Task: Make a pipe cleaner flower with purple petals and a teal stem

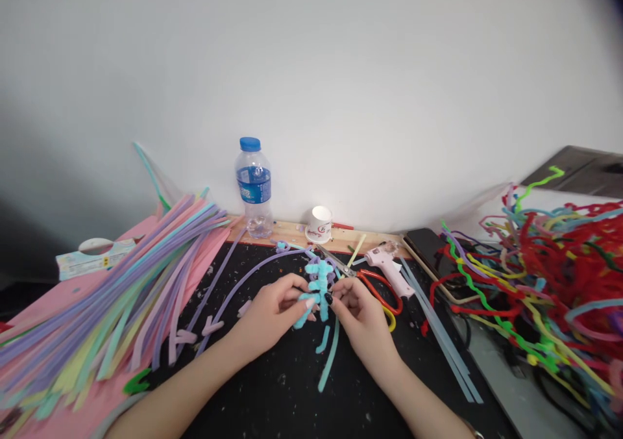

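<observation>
Near the middle of the black mat, a fuzzy light-blue pipe-cleaner piece (318,276) with short side arms and some purple behind it is held between both hands. My left hand (278,312) pinches its lower left part between thumb and fingers. On its right side, my right hand (357,309) has thumb and forefinger closed on the piece, by a small dark spot. A short bent teal strip (322,339) and a longer green strip (329,361) lie just below.
Scissors (377,289) and a pink glue gun (390,269) lie right of the hands. A bottle (255,189) and a paper cup (320,225) stand behind. Pastel pipe cleaners (126,296) spread left; a tangled colourful pile (569,263) and a phone (428,250) are at right.
</observation>
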### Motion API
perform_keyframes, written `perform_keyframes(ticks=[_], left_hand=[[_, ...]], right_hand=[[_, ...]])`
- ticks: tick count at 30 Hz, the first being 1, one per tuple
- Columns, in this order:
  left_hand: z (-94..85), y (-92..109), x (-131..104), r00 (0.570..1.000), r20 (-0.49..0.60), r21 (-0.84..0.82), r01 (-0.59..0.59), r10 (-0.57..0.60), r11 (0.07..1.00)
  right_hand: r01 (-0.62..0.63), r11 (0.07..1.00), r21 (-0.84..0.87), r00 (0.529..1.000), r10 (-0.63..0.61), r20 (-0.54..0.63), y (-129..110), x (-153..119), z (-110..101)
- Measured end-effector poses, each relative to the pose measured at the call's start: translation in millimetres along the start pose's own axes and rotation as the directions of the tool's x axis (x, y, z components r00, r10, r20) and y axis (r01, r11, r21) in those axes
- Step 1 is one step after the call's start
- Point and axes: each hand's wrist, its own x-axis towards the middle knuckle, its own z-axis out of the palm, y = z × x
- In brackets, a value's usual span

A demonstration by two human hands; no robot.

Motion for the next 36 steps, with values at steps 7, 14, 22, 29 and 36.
perform_keyframes(ticks=[7,14,22,29,36], left_hand=[[4.4,7,-10,0.969,-0.046,0.368,-0.21,0.243,0.906],[3.8,9,-13,0.95,0.071,0.396,-0.306,0.303,0.866],[-2.2,3,-2,0.991,-0.108,0.299,-0.047,0.083,0.953],[0.3,0,0,0.998,-0.066,0.251,0.026,-0.01,0.968],[-2.2,2,-5,0.992,-0.107,0.609,0.01,0.07,0.793]], right_hand=[[0.065,0.995,0.077,0.986,-0.075,0.146,-7,-8,5],[-0.098,0.964,0.246,0.988,0.064,0.143,-4,-1,6],[-0.239,0.907,0.346,0.966,0.187,0.177,-1,-2,6],[-0.123,0.983,0.136,0.987,0.108,0.115,5,1,5],[0.078,0.975,-0.209,0.989,-0.05,0.136,3,0,2]])
